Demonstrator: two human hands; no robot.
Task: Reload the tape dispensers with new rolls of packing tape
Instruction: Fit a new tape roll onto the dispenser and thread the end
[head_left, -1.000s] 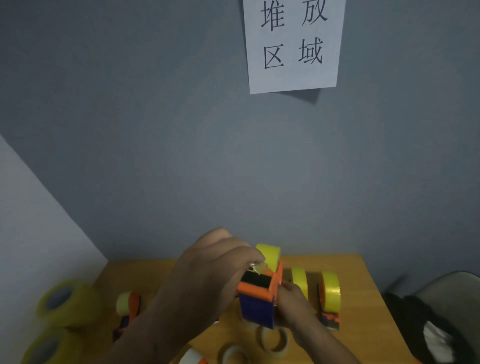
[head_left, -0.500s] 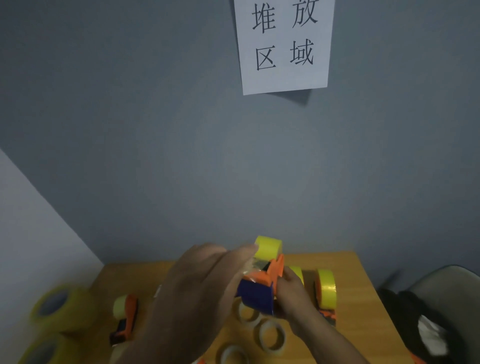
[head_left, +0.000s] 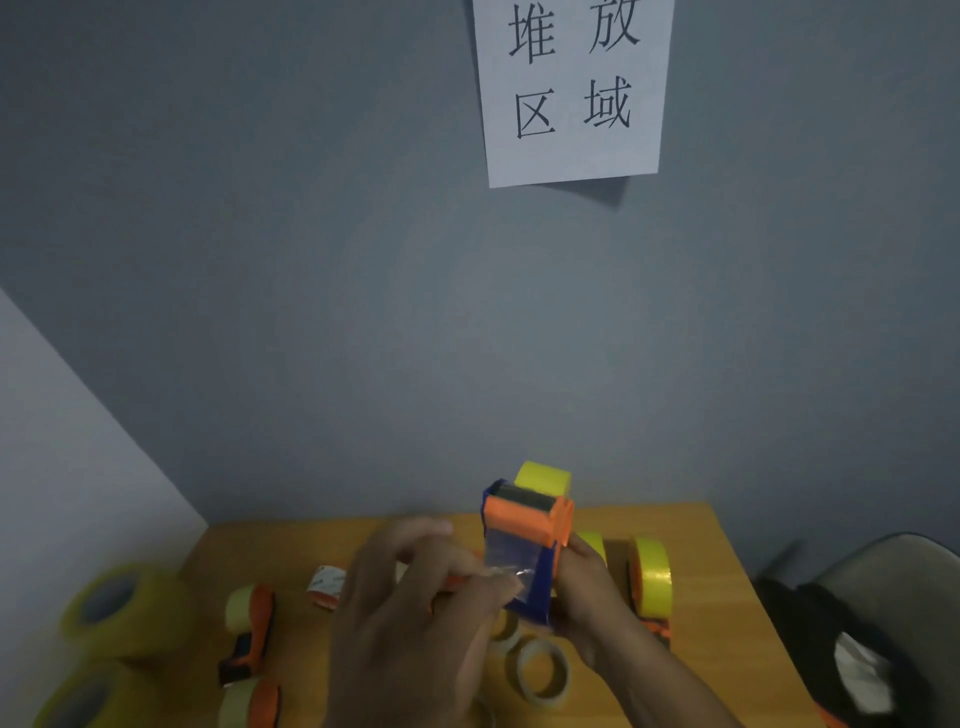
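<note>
I have one wooden table (head_left: 691, 540) before me, pushed against a grey wall (head_left: 311, 260) that carries one paper sign (head_left: 571, 88) with four printed characters. A dark chair (head_left: 893, 587) stands just beside the table's right edge. At the far left two big stacked rolls of yellowish tape (head_left: 124, 613) sit blurred near the table's corner.

I count four dispensers. The one I work on, the blue and orange dispenser (head_left: 530, 540), is lifted above the table with a yellow roll (head_left: 543, 478) seated at its top. My right hand (head_left: 587, 587) grips its side from behind. My left hand (head_left: 415, 623) pinches the free end of the clear tape strip (head_left: 506, 553) drawn down its face. Two orange dispensers (head_left: 254, 623) with yellowish rolls lie at the left, one nearer me. A fourth, loaded with a yellow roll (head_left: 649, 577), stands to the right, partly hidden by my right wrist.

One empty cardboard core (head_left: 543, 670) shows plainly below my hands; another peeks out just beside it. My left hand blocks much of the table's middle.
</note>
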